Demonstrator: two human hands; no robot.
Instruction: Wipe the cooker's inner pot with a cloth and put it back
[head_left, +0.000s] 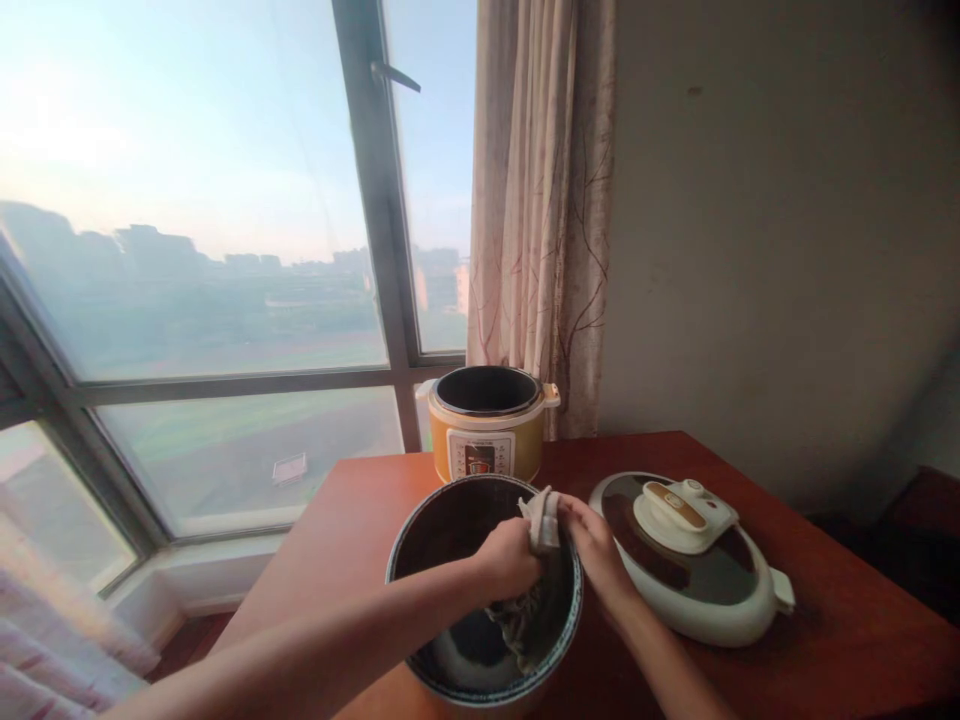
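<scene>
While the dark pot [435,540] sits in front of the yellow cooker [442,450] on the worktop [300,580], the step in hand looks like wiping it out, and the next move seems to call for drawing the cloth [542,522] along its inner wall. The left hand [511,560] reaches slantwise across the pot, its grip clamped on the cloth; the right hand [596,545] bends over the rim beside it, its hold impossible to tell.

One head-worn view, from above and behind the gripped cloth [543,522], facing forward and slightly downward (left hand [511,558] and right hand [592,540] being near), window [225,290] farther, left of the grip.
</scene>
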